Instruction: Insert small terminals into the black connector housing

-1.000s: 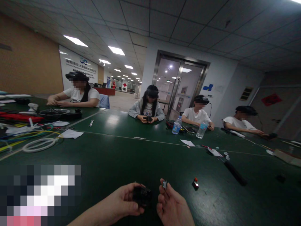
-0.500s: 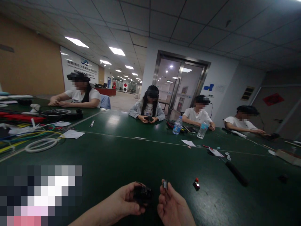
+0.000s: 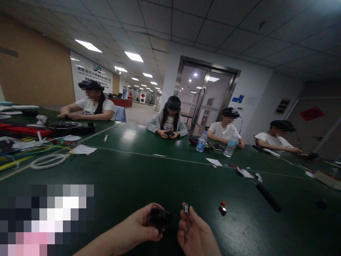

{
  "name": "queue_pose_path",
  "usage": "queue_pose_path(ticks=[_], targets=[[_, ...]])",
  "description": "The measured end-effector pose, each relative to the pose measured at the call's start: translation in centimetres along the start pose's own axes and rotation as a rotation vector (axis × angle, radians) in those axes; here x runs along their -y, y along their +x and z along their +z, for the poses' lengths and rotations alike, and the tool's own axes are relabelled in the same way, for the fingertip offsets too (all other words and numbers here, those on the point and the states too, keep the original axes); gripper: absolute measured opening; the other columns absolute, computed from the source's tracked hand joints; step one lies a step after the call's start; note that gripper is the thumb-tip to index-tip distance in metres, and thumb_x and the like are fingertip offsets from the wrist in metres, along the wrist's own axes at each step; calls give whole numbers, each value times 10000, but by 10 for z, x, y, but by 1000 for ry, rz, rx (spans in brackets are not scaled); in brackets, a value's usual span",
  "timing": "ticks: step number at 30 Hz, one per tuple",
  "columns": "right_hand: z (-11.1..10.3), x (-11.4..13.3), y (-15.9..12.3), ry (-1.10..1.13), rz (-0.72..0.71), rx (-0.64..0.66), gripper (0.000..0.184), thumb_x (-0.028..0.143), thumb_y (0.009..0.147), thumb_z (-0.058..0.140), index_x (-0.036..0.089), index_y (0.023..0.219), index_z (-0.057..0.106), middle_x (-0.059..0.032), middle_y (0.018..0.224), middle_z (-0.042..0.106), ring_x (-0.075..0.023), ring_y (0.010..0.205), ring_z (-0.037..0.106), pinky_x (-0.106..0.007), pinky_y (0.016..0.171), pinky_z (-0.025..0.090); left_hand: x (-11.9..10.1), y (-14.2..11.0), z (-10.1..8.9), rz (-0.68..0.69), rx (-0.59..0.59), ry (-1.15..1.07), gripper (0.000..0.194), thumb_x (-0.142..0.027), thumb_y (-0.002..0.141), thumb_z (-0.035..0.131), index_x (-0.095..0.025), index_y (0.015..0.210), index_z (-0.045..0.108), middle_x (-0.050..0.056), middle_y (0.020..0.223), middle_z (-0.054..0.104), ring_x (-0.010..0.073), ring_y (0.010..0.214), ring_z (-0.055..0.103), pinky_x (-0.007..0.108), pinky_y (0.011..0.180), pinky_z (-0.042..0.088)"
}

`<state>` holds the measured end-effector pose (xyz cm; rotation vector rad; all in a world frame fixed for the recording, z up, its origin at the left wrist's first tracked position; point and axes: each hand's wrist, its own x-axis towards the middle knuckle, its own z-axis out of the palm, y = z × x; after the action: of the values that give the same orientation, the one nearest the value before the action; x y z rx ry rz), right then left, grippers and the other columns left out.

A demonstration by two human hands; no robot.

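Observation:
In the head view, my left hand (image 3: pixel 141 224) is closed around a small black device (image 3: pixel 160 217) with a dark, boxy body; its exact kind is too dark to make out. My right hand (image 3: pixel 195 229) pinches a small flat piece with a silvery face (image 3: pixel 186 209) between thumb and fingertips, held up just right of the black device and apart from it. Both hands are above the dark green table (image 3: pixel 128 185). To the right of my right hand lies a small red and black part (image 3: pixel 222 208) with a bright shiny spot.
A black-handled tool (image 3: pixel 269 197) lies at right, near paper scraps (image 3: pixel 245 172). Two water bottles (image 3: pixel 201 141) stand farther back. Cables (image 3: pixel 49 161), paper (image 3: pixel 84 149) and a wrench (image 3: pixel 106 138) are at left. Several people wearing headgear sit across the table.
Both hands keep their grips and stay almost in place. The whole view has shifted slightly; the black device sits a little further left.

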<state>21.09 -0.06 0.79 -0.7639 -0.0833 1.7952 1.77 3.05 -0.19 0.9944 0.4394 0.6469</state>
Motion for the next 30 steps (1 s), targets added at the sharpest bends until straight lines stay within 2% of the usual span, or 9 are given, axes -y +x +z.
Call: queue_pose_path(ticks=[6, 13, 21, 27, 30], targets=[[2, 1, 0, -30, 22, -26, 295, 237, 518, 772, 178, 770, 632, 27, 602, 642, -84, 482, 548, -200, 471, 397, 1, 1, 3, 45, 21, -21, 454, -185, 592, 760, -214, 964, 501, 3, 872, 579, 125, 779, 549, 257, 699, 374], [-6, -2, 7, -82, 47, 16, 268, 257, 574, 743, 197, 811, 635, 9, 693, 683, -143, 709, 625, -250, 646, 440, 6, 4, 0, 69, 8, -9, 440, -176, 600, 753, -219, 965, 510, 10, 860, 581, 137, 777, 546, 249, 667, 371], [-9, -3, 7, -89, 44, 82, 244, 264, 569, 747, 198, 781, 647, -2, 699, 691, -144, 733, 629, -242, 664, 435, 12, 8, -11, 27, 10, 53, 511, -137, 579, 742, -227, 1040, 542, 31, 986, 577, 176, 873, 532, 282, 732, 371], [-9, -4, 8, -86, 49, 83, 208, 265, 596, 730, 200, 775, 648, 3, 690, 689, -138, 725, 630, -232, 646, 436, 19, 11, -16, 24, -18, 60, 520, -171, 562, 762, -208, 1039, 557, 36, 885, 594, 191, 825, 545, 312, 727, 380], [-9, -4, 7, -85, 46, 82, 224, 262, 585, 737, 198, 781, 649, -1, 701, 691, -145, 739, 631, -237, 658, 440, 23, 13, -19, 12, -40, 60, 584, -183, 540, 771, -215, 1074, 536, 41, 908, 588, 199, 833, 548, 334, 746, 382]])
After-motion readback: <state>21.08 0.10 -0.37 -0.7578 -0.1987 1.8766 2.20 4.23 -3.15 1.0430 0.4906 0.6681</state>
